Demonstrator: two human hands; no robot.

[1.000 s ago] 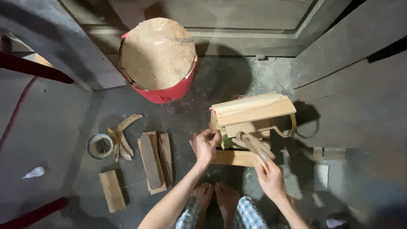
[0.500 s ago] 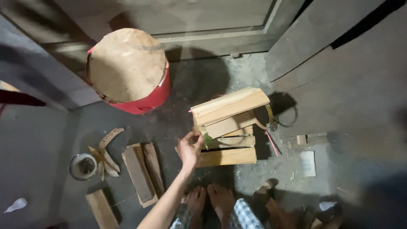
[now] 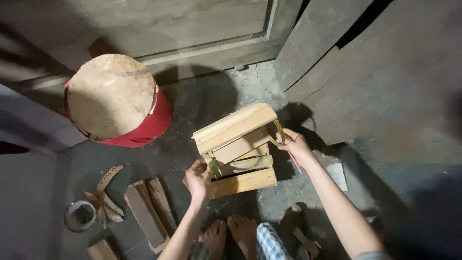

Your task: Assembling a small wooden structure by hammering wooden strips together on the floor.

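1. Hands bracketed the wooden box [image 3: 238, 151] from both sides: our left hand [image 3: 198, 179] gripped its lower left corner, fingers curled on the frame beside a green clip [image 3: 213, 167].
2. Our right hand [image 3: 294, 146] pinched the thin curved strap [image 3: 279, 131] at the box's right end, also holding a slim pink stick [image 3: 294, 162].
3. We saw the box resting on the floor just ahead of our bare feet [image 3: 228, 237], its long axis running left to right, slightly tilted; both hands were equally near.
4. Beyond lay wood scraps [image 3: 147, 216] to the left and a red tub [image 3: 118, 101] farther off.
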